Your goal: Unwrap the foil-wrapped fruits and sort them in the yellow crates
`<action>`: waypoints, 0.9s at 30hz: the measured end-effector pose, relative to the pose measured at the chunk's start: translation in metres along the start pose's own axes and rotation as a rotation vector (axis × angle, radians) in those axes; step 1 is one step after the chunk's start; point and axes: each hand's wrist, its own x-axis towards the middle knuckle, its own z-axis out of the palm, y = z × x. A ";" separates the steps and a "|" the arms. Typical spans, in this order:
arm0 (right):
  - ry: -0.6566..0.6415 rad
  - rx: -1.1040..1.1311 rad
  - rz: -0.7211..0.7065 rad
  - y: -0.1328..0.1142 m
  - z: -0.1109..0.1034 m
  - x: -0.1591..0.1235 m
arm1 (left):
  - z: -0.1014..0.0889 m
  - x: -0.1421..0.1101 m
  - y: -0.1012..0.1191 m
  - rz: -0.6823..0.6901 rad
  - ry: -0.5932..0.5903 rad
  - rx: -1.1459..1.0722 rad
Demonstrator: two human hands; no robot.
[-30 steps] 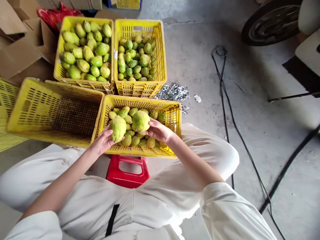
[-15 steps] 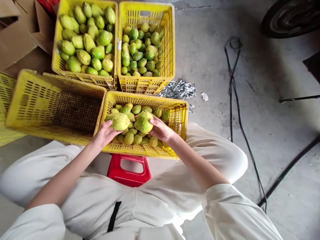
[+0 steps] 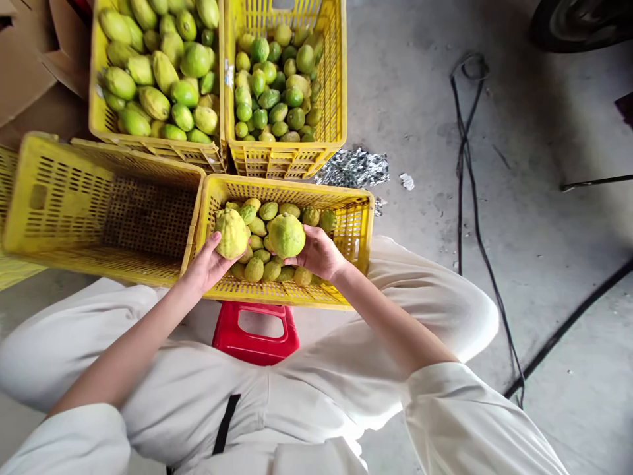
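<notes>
In my left hand (image 3: 211, 264) is a yellow-green, ridged citrus fruit (image 3: 231, 234), its knobbed end facing up. My right hand (image 3: 320, 254) grips a rounder, greener citrus fruit (image 3: 287, 236) from its right side. Both fruits are held side by side, a small gap apart, above a yellow plastic crate (image 3: 362, 254) right in front of me. Several smaller yellow-green fruits (image 3: 271, 271) lie in that crate, partly hidden by my hands and the held fruits.
Left of it a yellow crate (image 3: 89, 257) tilts, its mesh bottom showing. Two fruit-filled crates stand behind: larger fruits (image 3: 153, 102) left, smaller ones (image 3: 270, 99) right. A red stool (image 3: 254, 356) is between my legs. Foil scraps (image 3: 353, 168) and black cables (image 3: 465, 152) lie on the floor.
Both held fruits have been turned. The left one has swung from lying sideways to standing with its knobbed end up. The view has shifted slightly, so the back crates sit higher.
</notes>
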 end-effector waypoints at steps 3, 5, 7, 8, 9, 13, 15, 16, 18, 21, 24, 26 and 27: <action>0.034 0.019 -0.034 0.002 -0.001 0.000 | -0.003 0.004 -0.002 -0.006 0.036 0.008; 0.025 -0.002 -0.062 0.002 0.000 0.000 | -0.005 0.006 -0.004 -0.010 0.061 0.001; -0.003 -0.031 -0.087 0.002 0.001 0.000 | -0.006 0.007 -0.004 -0.006 0.062 -0.008; -0.015 -0.038 -0.093 0.002 0.001 0.000 | -0.006 0.007 -0.003 -0.003 0.055 -0.010; -0.022 -0.037 -0.094 0.003 0.001 -0.001 | -0.006 0.006 -0.002 -0.001 0.049 -0.009; -0.018 0.022 -0.068 0.004 0.001 -0.002 | -0.002 0.002 0.001 0.003 0.036 0.016; -0.026 0.042 -0.064 0.003 0.003 -0.002 | -0.001 0.000 0.001 0.010 0.030 0.028; -0.034 0.043 -0.067 0.003 0.004 -0.003 | -0.001 0.000 0.001 0.014 0.022 0.032; -0.044 0.033 -0.079 0.000 0.009 -0.004 | 0.000 -0.001 0.000 0.024 -0.005 0.032; -0.030 0.025 -0.108 -0.002 0.016 -0.006 | 0.002 -0.002 0.000 0.030 -0.015 0.016; -0.017 0.027 -0.121 -0.003 0.020 -0.006 | 0.005 -0.003 0.001 0.016 0.012 0.003; -0.016 0.038 -0.110 -0.004 0.020 -0.006 | 0.007 -0.003 0.002 -0.008 0.003 0.001; -0.012 0.046 -0.105 -0.004 0.020 -0.006 | 0.007 -0.003 0.002 -0.024 -0.009 0.002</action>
